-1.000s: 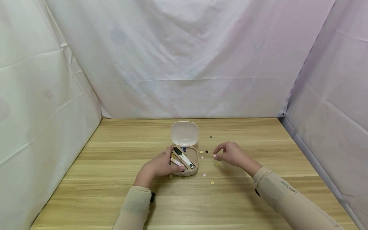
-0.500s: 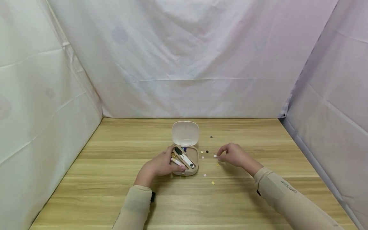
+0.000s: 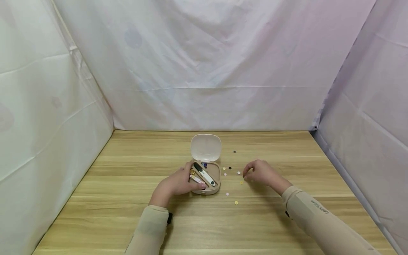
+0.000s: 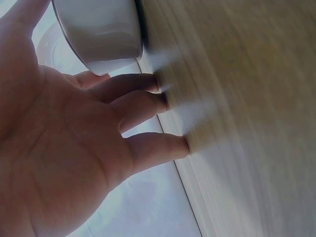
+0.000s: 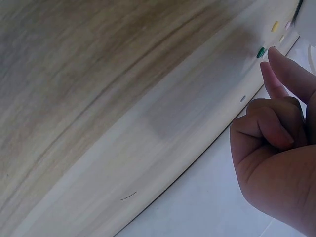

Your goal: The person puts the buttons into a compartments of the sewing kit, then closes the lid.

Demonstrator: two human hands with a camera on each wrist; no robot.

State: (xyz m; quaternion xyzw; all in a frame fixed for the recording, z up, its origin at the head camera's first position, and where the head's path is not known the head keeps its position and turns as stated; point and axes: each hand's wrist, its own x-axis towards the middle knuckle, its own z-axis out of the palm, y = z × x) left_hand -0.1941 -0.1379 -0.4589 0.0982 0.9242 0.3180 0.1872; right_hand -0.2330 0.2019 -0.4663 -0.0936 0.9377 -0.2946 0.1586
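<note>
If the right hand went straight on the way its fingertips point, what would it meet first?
Most likely the green button, right by the tips of the right hand and perhaps touching them; the depth there is unclear. Just beyond, roughly in line, lies the white button.

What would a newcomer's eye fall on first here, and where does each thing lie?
Probably the beige box, lid raised, near the middle of the table, gripped by the left hand on its left side. Next come the scattered small buttons, bright and dark, to the box's right, with the right hand at their right edge.
</note>
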